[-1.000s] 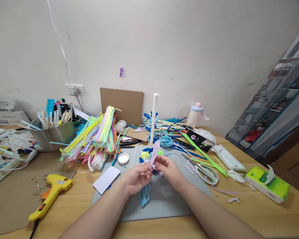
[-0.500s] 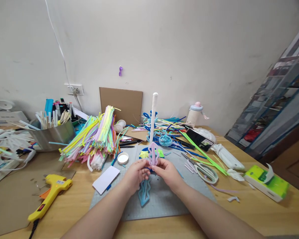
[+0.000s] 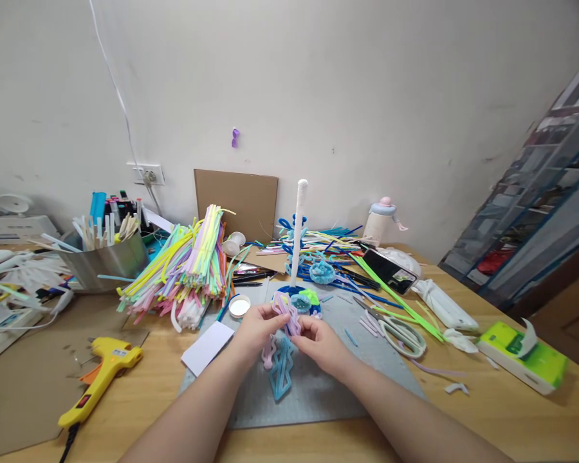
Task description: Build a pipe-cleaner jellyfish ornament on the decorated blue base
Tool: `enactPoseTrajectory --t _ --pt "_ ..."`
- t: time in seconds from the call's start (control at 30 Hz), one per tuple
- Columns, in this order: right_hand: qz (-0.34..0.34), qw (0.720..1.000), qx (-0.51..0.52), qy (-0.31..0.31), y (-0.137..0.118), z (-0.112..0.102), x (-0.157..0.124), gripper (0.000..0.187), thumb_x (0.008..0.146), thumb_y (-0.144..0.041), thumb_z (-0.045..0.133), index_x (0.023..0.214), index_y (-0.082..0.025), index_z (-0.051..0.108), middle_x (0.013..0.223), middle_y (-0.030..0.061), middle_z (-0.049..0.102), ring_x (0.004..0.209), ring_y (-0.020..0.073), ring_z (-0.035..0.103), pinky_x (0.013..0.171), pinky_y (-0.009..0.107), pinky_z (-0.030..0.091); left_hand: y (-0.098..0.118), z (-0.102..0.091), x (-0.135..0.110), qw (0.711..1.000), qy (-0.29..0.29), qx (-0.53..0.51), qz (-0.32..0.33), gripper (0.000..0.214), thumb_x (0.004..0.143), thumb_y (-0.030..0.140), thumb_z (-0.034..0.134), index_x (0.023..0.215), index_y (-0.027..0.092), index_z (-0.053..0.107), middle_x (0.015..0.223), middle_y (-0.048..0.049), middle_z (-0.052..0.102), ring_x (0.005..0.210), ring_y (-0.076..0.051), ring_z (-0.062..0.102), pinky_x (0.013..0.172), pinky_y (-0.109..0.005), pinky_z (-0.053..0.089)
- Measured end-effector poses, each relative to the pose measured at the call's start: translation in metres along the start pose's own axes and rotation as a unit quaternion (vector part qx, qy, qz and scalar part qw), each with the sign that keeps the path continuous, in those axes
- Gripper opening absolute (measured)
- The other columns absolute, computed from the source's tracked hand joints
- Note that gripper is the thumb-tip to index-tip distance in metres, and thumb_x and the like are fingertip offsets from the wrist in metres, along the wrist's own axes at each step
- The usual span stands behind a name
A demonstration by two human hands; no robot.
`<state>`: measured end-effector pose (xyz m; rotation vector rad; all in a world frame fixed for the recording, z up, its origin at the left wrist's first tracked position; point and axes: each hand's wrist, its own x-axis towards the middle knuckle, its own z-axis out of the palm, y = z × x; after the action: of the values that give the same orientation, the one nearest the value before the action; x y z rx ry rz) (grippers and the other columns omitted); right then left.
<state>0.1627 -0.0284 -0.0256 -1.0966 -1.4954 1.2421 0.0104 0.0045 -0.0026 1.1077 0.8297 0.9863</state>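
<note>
My left hand (image 3: 259,333) and my right hand (image 3: 322,346) pinch a lilac pipe-cleaner piece (image 3: 286,312) with wavy edges between them, tilted leftward. Just below, a light blue zigzag pipe-cleaner piece (image 3: 281,376) lies on the grey cutting mat (image 3: 328,402). Beside it, under my left fingers, a smaller pink fuzzy piece (image 3: 269,354) shows in part. Behind my hands a white fuzzy-wrapped stick (image 3: 298,231) stands upright on a base with blue and bright green parts (image 3: 311,296); my hands hide some of the base.
Scissors (image 3: 403,337) and pipe-cleaner offcuts lie on the right, near a phone (image 3: 390,270) and a green box (image 3: 523,354). To the left are a yellow glue gun (image 3: 101,379), a white card (image 3: 207,347), a pipe-cleaner bundle (image 3: 193,263) and a metal container (image 3: 103,260).
The lilac piece has gone from upright to leaning left, and my fingers have shifted on it. The pink piece and more of the base now show.
</note>
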Motion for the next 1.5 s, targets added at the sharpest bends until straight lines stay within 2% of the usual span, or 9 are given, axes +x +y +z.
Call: enactPoseTrajectory --t 0.13,0.2,0.4,0.53,0.9,1.0,1.13,1.3,1.5 --pt "0.061 0.992 0.111 0.003 0.001 -0.006 0.003 0.042 0.075 -0.059 0.05 0.076 -0.017 0.053 0.061 -0.0022 0.052 0.046 0.0091 0.047 0.039 0.019 0.029 -0.003 -0.006 0.006 0.997 0.07 -0.026 0.001 0.024 0.053 0.032 0.078 0.061 0.011 0.069 0.055 -0.0025 0.064 0.048 -0.009 0.048 0.052 -0.022 0.033" --pt "0.076 0.986 0.147 0.009 0.001 -0.009 0.005 0.049 0.076 -0.064 0.045 0.082 -0.016 0.055 0.065 -0.0001 0.056 0.046 0.0091 0.05 0.037 0.019 0.029 -0.005 -0.01 0.009 0.995 0.094 -0.029 0.01 0.024 0.055 0.032 0.078 0.061 0.012 0.068 0.054 -0.0016 0.062 0.047 -0.008 0.046 0.051 -0.021 0.031" --pt "0.076 0.993 0.091 -0.01 0.001 -0.007 0.004 0.037 0.07 -0.052 0.062 0.076 -0.018 0.051 0.06 -0.0034 0.057 0.043 0.0073 0.047 0.035 0.017 0.027 -0.007 -0.01 0.008 0.994 0.102 -0.02 0.021 0.019 0.059 0.03 0.076 0.063 0.013 0.068 0.054 -0.0002 0.061 0.049 -0.008 0.045 0.052 -0.021 0.032" --pt "0.078 0.993 0.087 -0.012 0.003 -0.003 0.003 0.035 0.07 -0.05 0.061 0.069 -0.018 0.048 0.056 -0.0046 0.055 0.04 0.0064 0.044 0.035 0.018 0.025 -0.003 -0.005 0.006 0.994 0.102 -0.027 0.023 0.019 0.055 0.029 0.078 0.061 0.013 0.068 0.053 -0.0002 0.061 0.048 -0.008 0.046 0.053 -0.021 0.034" --pt "0.079 0.988 0.134 -0.007 0.009 0.004 0.002 0.034 0.07 -0.049 0.061 0.069 -0.018 0.046 0.053 -0.007 0.05 0.04 0.0055 0.04 0.04 0.019 0.028 0.002 0.002 0.003 0.993 0.106 -0.034 0.04 0.021 0.051 0.029 0.079 0.055 0.013 0.066 0.05 0.0007 0.06 0.049 -0.01 0.051 0.055 -0.022 0.04" --pt "0.059 0.992 0.107 0.002 0.017 0.004 0.004 0.034 0.07 -0.05 0.062 0.073 -0.019 0.047 0.055 -0.0065 0.05 0.041 0.0068 0.04 0.04 0.02 0.029 -0.002 0.001 0.005 0.992 0.113 -0.022 0.056 0.02 0.053 0.028 0.079 0.059 0.013 0.067 0.054 -0.0001 0.064 0.051 -0.011 0.053 0.057 -0.022 0.041" --pt "-0.014 0.998 -0.003 0.056 0.024 0.002 0.003 0.027 0.072 -0.044 0.062 0.071 -0.019 0.053 0.057 -0.0048 0.048 0.047 0.0098 0.043 0.045 0.023 0.033 -0.007 0.0 0.006 0.992 0.106 -0.012 0.069 0.019 0.055 0.028 0.078 0.062 0.013 0.068 0.059 -0.0016 0.066 0.054 -0.013 0.056 0.058 -0.023 0.042" --pt "-0.079 0.983 -0.138 0.093 0.021 -0.001 -0.004 0.024 0.082 -0.039 0.051 0.071 -0.02 0.06 0.058 -0.0009 0.055 0.051 0.0131 0.049 0.049 0.025 0.035 -0.009 0.0 0.006 0.993 0.095 -0.02 0.065 0.023 0.054 0.03 0.078 0.066 0.012 0.069 0.062 -0.0039 0.068 0.058 -0.016 0.059 0.06 -0.025 0.045" --pt "-0.06 0.986 -0.125 0.089 0.018 0.0 -0.006 0.024 0.084 -0.034 0.049 0.065 -0.02 0.056 0.057 -0.0007 0.057 0.046 0.0132 0.053 0.047 0.025 0.037 -0.011 0.001 0.004 0.995 0.08 -0.018 0.06 0.022 0.056 0.03 0.078 0.068 0.013 0.07 0.065 -0.0046 0.069 0.06 -0.015 0.06 0.063 -0.025 0.045"
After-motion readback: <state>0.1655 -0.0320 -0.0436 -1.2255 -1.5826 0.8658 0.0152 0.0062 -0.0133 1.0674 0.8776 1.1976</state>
